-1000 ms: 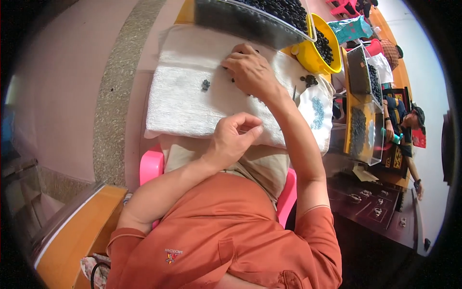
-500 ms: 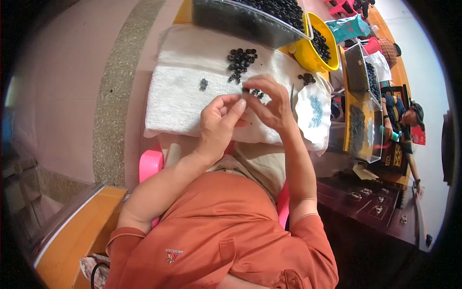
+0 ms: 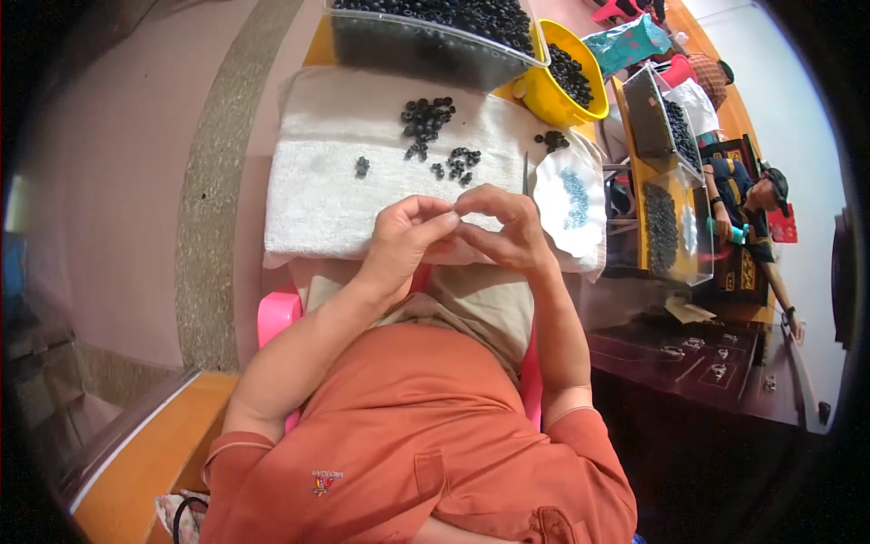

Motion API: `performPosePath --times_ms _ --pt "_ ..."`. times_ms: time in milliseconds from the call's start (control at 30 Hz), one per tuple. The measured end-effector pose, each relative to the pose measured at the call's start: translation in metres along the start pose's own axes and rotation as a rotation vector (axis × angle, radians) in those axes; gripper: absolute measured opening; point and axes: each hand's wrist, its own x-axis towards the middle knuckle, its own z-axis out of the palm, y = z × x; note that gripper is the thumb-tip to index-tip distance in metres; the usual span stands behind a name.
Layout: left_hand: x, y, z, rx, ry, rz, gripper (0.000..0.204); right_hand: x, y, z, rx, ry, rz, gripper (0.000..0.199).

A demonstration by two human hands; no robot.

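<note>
Both hands meet just below the white terry towel (image 3: 326, 186) — left hand (image 3: 403, 240) and right hand (image 3: 507, 231), fingertips pinched together; anything in that grip is too small to tell — small black rings (image 3: 426, 118) lie scattered on the towel.

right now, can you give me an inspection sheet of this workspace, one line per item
surface: white towel spread over the work surface, bearing scattered parts
job's things: small black ring-shaped parts in loose heaps on the towel; whether the fingertips pinch one cannot be told
clutter: clear plastic bin and yellow bowl, both full of black parts; white dish at the towel's right end
grippers: left hand and right hand meet fingertip to fingertip above the towel's near edge
cables: nothing seen
surroundings: pink chair; another person seated at right
</note>
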Motion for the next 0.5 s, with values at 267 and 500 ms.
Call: performPosePath --times_ms 267,500 --pt "0.0 -0.003 0.0 -0.044 -0.004 -0.042 0.016 -0.011 0.009 0.004 0.202 0.03 0.001 0.018" --pt "-0.002 -0.004 0.001 -0.048 0.022 -0.104 0.013 -0.019 0.015 0.001 0.328 -0.029 0.089 0.017"
